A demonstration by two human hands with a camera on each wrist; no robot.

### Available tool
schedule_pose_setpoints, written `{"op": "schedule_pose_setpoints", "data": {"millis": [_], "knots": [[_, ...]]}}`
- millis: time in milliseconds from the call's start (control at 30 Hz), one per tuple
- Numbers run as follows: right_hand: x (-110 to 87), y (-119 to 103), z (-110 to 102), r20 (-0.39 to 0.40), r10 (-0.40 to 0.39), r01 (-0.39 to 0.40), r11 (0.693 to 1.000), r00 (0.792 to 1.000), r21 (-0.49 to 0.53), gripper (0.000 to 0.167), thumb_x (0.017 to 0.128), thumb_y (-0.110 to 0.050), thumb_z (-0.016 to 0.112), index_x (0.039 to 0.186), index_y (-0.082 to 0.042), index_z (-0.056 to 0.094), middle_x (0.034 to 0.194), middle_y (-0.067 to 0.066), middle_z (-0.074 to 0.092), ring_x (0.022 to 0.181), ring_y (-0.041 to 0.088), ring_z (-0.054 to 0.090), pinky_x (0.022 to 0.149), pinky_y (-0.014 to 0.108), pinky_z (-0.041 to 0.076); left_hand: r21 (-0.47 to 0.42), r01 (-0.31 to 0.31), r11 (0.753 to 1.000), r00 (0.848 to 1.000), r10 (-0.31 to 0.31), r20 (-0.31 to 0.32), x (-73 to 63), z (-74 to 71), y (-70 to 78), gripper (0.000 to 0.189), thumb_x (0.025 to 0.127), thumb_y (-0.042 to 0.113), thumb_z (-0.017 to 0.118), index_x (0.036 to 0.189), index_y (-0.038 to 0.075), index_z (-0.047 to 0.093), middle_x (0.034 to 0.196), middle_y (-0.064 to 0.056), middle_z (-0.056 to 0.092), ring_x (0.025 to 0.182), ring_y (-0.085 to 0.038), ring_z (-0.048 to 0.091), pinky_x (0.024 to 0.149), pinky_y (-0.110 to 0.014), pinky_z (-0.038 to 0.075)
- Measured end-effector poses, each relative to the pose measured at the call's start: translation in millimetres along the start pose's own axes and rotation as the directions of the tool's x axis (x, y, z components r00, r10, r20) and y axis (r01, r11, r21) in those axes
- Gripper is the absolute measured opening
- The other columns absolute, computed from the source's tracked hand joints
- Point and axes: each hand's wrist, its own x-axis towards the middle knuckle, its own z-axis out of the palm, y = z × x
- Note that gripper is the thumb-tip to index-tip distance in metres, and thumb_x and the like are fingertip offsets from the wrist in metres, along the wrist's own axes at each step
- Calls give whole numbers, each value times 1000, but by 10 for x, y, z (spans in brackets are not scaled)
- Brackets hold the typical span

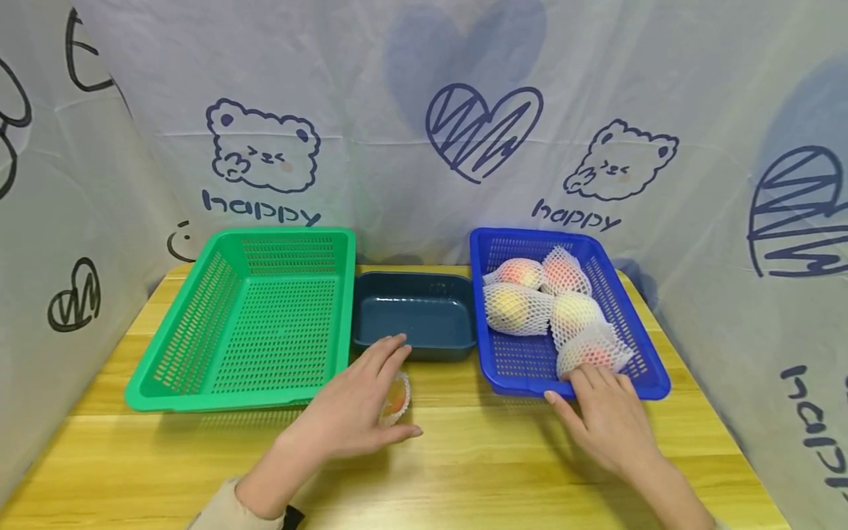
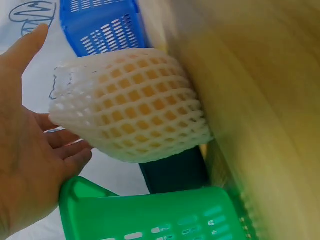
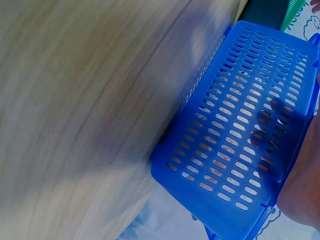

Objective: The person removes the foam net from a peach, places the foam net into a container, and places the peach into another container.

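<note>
A peach in a white foam net [image 1: 396, 398] lies on the wooden table [image 1: 477, 456], in front of the dark blue tray [image 1: 414, 313]. My left hand [image 1: 387, 379] arches over it with straight fingers, the thumb stretched out below. In the left wrist view the netted peach [image 2: 132, 105] fills the middle, and the fingers [image 2: 70, 150] touch its side. My right hand [image 1: 583, 386] rests with straight fingers on the near rim of the blue basket [image 1: 645, 386], touching the nearest of several netted peaches [image 1: 589, 353]. The right wrist view shows the blue basket's [image 3: 250, 150] perforated wall.
An empty green basket [image 1: 248, 324] stands at the left against the dark tray. A printed cloth backdrop [image 1: 424, 132] closes in the table at the back and on both sides. Bare wood lies between the baskets and the near edge.
</note>
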Motion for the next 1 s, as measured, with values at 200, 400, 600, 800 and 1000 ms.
{"op": "schedule_pose_setpoints", "data": {"millis": [200, 400, 600, 800, 1000], "knots": [[-9, 7, -7, 3, 6, -6, 1000, 1000, 0, 35, 101, -42, 63, 105, -7, 66, 102, 9, 64, 98, 33, 62, 78, 48, 43, -59, -13, 998, 999, 15, 29, 22, 52, 62, 113, 82, 66, 78, 160, 0, 31, 168, -17, 28, 153, -37, 31, 121, -49, 34], [-2, 1, 2, 15, 8, -8, 1000, 1000, 2, 35, 102, -42, 63, 106, -8, 66, 103, 8, 64, 99, 32, 61, 78, 48, 43, -94, 34, 995, 998, -28, 63, -13, 138, 104, 115, 84, 63, 79, 162, -1, 24, 170, -19, 17, 155, -43, 21, 120, -69, 19], [0, -2, 10, 11, 8, -8, 1000, 1000, 3, 35, 101, -42, 63, 106, -7, 66, 102, 9, 64, 98, 33, 61, 77, 47, 42, -141, 122, 982, 991, -112, 76, -45, 178, 85, 109, 85, 49, 84, 161, 1, 24, 169, -19, 19, 154, -43, 22, 114, -71, 30], [0, -3, 7, 16, 13, -13, 1000, 1000, 4, 36, 102, -42, 63, 106, -7, 66, 102, 9, 64, 99, 33, 62, 78, 48, 43, -116, 115, 987, 993, -111, 40, -47, 218, 31, 97, 80, 27, 92, 154, -4, 36, 155, -24, 38, 144, -42, 36, 112, -49, 45], [8, -8, 1, 20, 13, -14, 1000, 1000, 5, 35, 101, -41, 63, 106, -7, 67, 103, 9, 65, 99, 33, 62, 78, 49, 43, -103, 90, 991, 996, -87, 30, -72, 248, 0, 76, 77, 7, 91, 140, 2, 49, 141, -22, 45, 134, -42, 40, 93, -44, 58]]}}
